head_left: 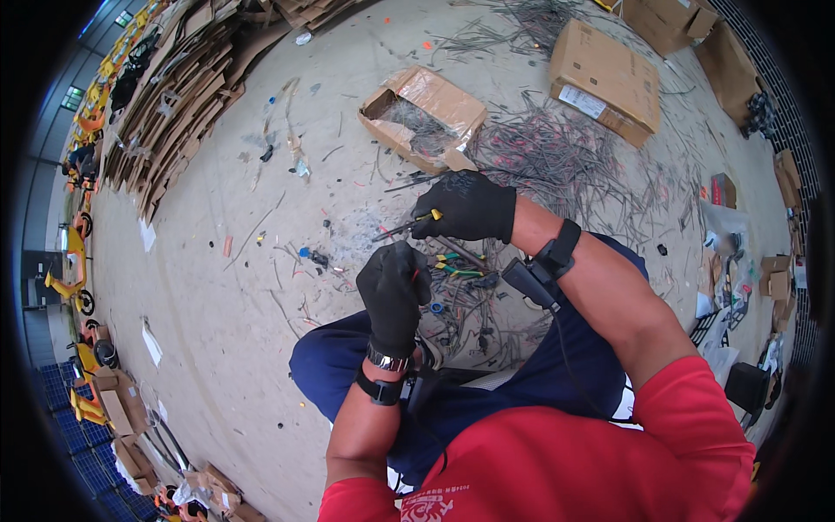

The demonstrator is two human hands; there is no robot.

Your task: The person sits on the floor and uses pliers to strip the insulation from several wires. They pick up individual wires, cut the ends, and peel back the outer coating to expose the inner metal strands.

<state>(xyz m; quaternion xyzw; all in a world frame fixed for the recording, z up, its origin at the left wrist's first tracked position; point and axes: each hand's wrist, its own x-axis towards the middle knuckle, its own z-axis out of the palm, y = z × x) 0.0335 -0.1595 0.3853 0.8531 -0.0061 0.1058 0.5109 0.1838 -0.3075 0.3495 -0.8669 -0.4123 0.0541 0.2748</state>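
Observation:
My left hand, in a black glove, is closed, with a thin red wire showing between the fingers. Just above and to its right, my right hand, also black-gloved, grips a thin dark tool with a yellow end; its exact kind is unclear. The tool points left, above the left fingertips. Pliers with green and yellow handles lie on the floor below my right hand. Around them is a pile of dark cable pieces, with a blue ring among them.
An opened cardboard box holding wire scraps stands ahead, beside a heap of black and red wires. Behind that sits a closed carton. Flattened cardboard is stacked at upper left. A yellow scooter stands far left.

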